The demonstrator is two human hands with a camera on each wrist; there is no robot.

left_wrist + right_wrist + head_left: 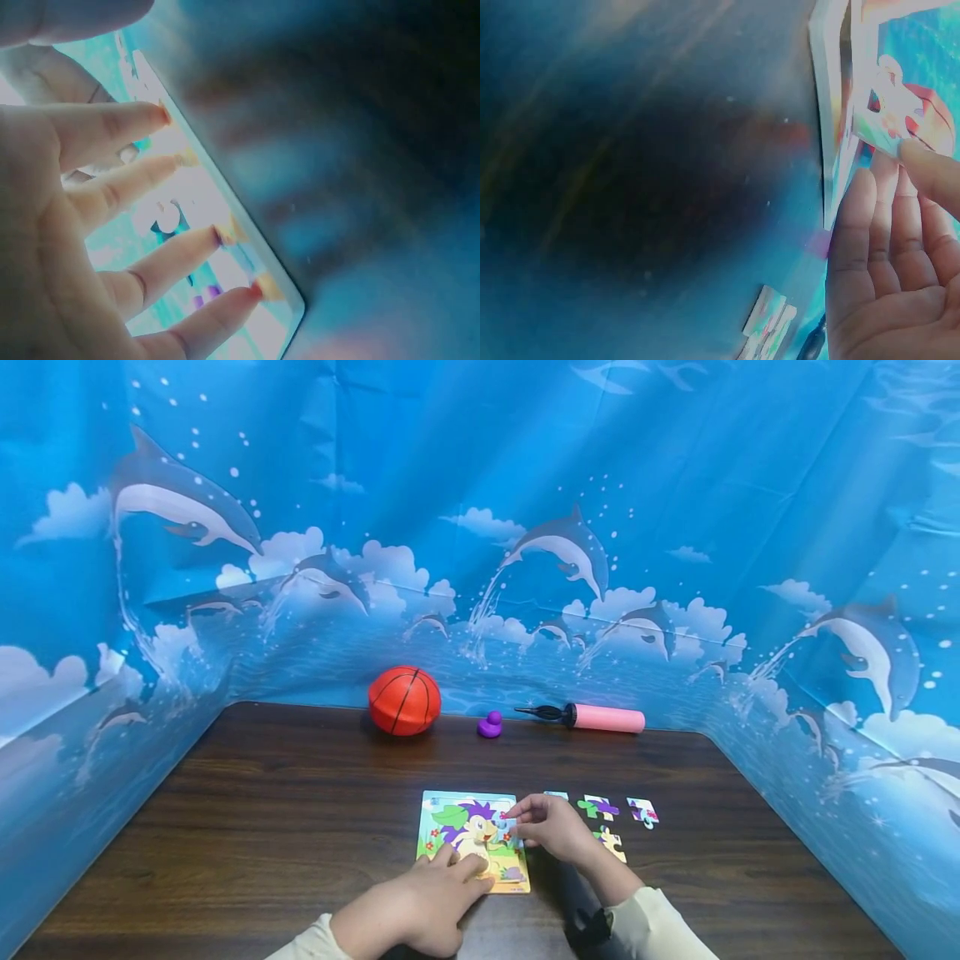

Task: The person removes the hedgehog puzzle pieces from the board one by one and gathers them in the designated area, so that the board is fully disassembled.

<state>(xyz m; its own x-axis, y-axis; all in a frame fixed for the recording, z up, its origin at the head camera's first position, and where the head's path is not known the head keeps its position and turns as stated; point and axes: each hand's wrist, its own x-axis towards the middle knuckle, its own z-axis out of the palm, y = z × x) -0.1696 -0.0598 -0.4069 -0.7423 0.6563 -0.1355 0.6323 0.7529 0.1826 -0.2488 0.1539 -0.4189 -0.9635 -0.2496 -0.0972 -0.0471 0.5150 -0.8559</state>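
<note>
A picture puzzle board (431, 798), showing a cartoon hedgehog-like animal with purple spikes, lies flat on the table. My left hand (429, 900) rests on its near left part with fingers spread; in the left wrist view the fingertips (247, 294) press near the board's edge. Over the board's right side, my right hand (557, 832) pinches a jigsaw piece (889, 112) between thumb and fingers. The piece is held tilted, with knobs and notches showing in the right wrist view. Part of the picture is hidden under the left hand.
Several loose jigsaw pieces (642, 812) lie right of the board on the dark wooden table (262, 802). Along the back stand a red toy basketball (405, 700), a purple rubber duck (490, 726) and a pink hand pump (609, 718). A blue dolphin-printed sheet (465, 460) encloses the table.
</note>
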